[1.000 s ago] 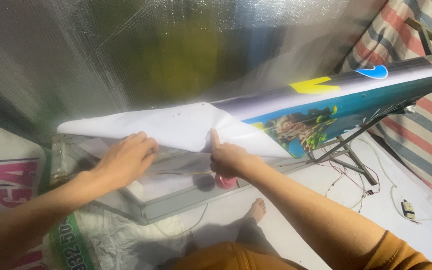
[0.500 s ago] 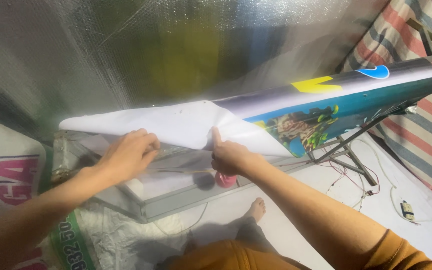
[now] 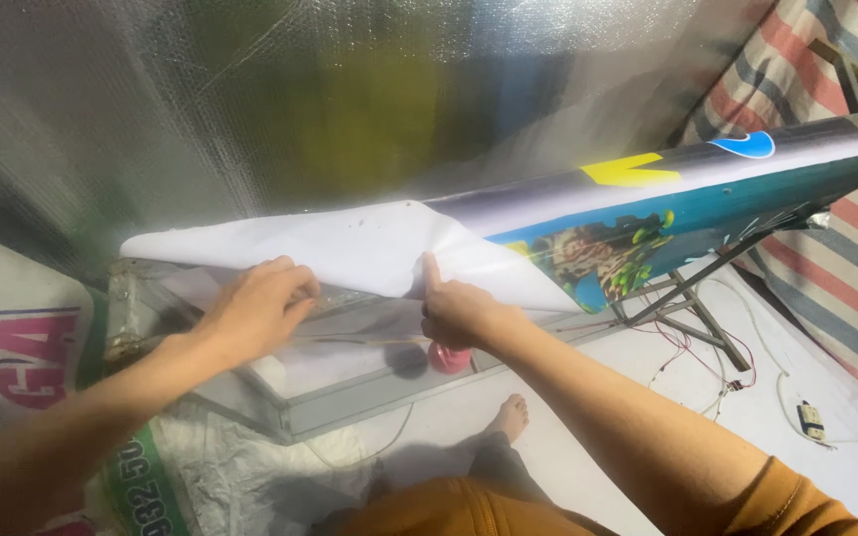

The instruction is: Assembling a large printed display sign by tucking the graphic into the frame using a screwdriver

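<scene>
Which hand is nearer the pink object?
Right. The right hand is just above the pink object, pinching the sheet; the left hand rests well off to its left.

- A makeshift workshop, floor-level.
- Foil sheeting [image 3: 250, 109] hangs as the wall behind a metal-framed glass case [image 3: 350, 382].
- Loose wires [image 3: 692, 352] trail right of the case; striped tarp [image 3: 826, 258] beyond.

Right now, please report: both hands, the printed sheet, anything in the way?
Left hand flat on sheet's white underside. Right hand pinching the curled edge of the glossy printed sheet. Pink round object below right hand, beside the grey metal frame.
</scene>
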